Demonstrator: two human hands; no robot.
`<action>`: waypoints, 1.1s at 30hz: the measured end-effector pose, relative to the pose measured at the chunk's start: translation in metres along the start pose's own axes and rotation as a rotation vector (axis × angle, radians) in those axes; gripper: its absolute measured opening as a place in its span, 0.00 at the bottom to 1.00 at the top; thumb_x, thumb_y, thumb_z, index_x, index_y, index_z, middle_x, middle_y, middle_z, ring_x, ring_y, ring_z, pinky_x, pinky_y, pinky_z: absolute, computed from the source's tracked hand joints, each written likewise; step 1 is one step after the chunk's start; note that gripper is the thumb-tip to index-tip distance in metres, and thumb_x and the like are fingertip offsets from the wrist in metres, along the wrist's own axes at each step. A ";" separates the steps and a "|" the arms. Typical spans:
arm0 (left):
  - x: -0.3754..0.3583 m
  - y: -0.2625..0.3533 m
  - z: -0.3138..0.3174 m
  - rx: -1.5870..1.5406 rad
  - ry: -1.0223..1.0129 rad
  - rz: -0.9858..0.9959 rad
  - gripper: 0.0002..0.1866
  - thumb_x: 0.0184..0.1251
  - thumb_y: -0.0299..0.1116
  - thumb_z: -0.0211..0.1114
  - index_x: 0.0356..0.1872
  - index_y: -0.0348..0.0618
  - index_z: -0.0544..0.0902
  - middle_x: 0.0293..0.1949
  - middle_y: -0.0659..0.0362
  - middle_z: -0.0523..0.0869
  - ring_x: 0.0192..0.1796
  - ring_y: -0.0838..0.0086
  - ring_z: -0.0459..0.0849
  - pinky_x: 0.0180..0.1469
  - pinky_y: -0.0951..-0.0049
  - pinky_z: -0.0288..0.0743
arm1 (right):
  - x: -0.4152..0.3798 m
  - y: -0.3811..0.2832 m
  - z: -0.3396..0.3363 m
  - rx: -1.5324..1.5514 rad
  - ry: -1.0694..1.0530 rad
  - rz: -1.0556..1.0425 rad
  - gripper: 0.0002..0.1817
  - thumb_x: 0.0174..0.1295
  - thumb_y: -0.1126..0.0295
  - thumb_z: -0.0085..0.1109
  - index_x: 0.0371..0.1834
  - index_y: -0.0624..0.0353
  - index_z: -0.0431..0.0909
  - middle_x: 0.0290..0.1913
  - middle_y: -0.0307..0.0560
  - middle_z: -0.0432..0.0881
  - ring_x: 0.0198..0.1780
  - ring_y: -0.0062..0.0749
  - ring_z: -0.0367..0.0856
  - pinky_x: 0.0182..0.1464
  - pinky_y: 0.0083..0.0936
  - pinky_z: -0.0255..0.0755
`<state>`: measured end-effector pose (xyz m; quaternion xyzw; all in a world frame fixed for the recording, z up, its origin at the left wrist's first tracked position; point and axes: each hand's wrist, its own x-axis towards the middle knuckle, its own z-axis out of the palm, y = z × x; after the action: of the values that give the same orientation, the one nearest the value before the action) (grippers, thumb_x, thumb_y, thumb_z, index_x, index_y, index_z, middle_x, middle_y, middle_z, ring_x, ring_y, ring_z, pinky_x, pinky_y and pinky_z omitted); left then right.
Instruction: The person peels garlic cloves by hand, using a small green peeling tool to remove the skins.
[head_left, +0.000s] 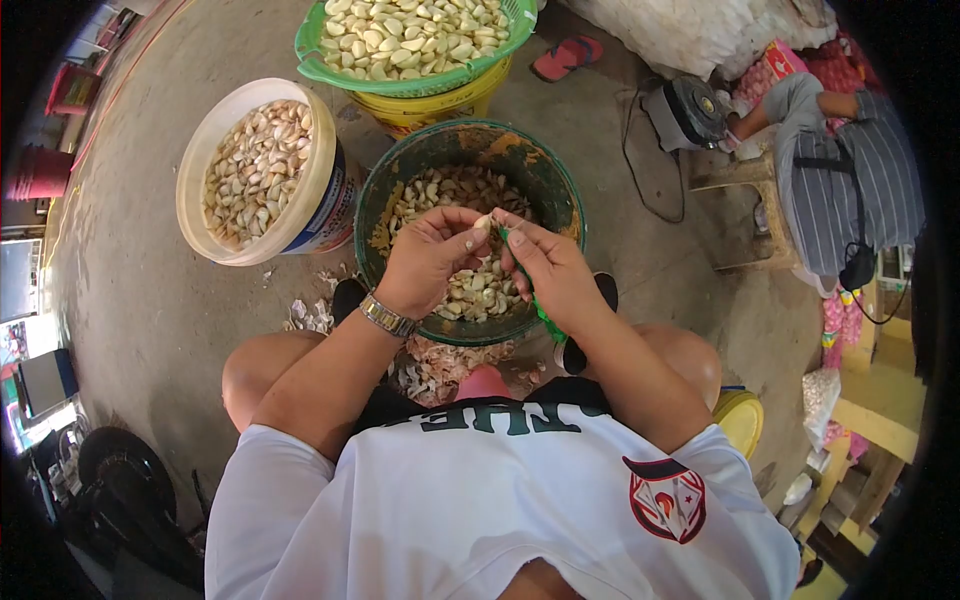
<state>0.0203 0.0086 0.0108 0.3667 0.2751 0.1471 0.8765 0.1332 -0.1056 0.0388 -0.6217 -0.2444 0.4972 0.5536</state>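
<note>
Over a dark green tub of garlic cloves, both hands meet near its middle. My left hand, with a metal watch at the wrist, pinches a pale garlic clove between thumb and fingertips. My right hand is closed on a green-handled tool, its fingertips touching the clove's right side. The tool's handle runs down below the palm, and its working end is hidden by the fingers.
A white bucket of unpeeled cloves stands left of the tub. Behind it, a green basket of peeled cloves rests on a yellow bucket. Skins litter the floor. A seated person is at the right.
</note>
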 end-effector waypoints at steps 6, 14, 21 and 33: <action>-0.002 0.002 0.004 0.157 0.007 0.036 0.10 0.52 0.27 0.62 0.35 0.34 0.76 0.29 0.59 0.80 0.26 0.82 0.77 0.29 0.84 0.72 | 0.001 -0.005 0.000 -0.086 -0.029 -0.014 0.18 0.61 0.64 0.45 0.50 0.62 0.69 0.19 0.33 0.69 0.20 0.12 0.63 0.22 0.12 0.60; -0.003 0.002 0.003 0.136 -0.017 0.062 0.09 0.54 0.25 0.59 0.36 0.34 0.76 0.31 0.58 0.80 0.28 0.82 0.77 0.30 0.84 0.72 | -0.002 -0.016 -0.004 0.413 -0.039 0.259 0.15 0.59 0.64 0.47 0.44 0.63 0.72 0.20 0.36 0.68 0.17 0.16 0.62 0.16 0.12 0.57; -0.001 -0.001 0.007 -0.048 -0.019 -0.013 0.07 0.56 0.25 0.57 0.36 0.37 0.75 0.31 0.61 0.79 0.31 0.81 0.76 0.33 0.83 0.71 | -0.002 -0.007 0.001 0.222 0.007 0.126 0.15 0.59 0.64 0.48 0.43 0.62 0.72 0.19 0.36 0.68 0.16 0.15 0.61 0.15 0.12 0.57; 0.000 -0.006 0.001 -0.234 -0.092 -0.053 0.11 0.61 0.31 0.52 0.42 0.39 0.74 0.34 0.62 0.78 0.35 0.80 0.73 0.38 0.80 0.69 | -0.008 -0.014 0.001 0.394 -0.051 0.159 0.16 0.59 0.64 0.47 0.47 0.62 0.70 0.20 0.35 0.67 0.16 0.14 0.61 0.16 0.12 0.56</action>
<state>0.0215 0.0039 0.0065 0.2609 0.2253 0.1383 0.9284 0.1327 -0.1082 0.0548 -0.5062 -0.1066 0.5929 0.6171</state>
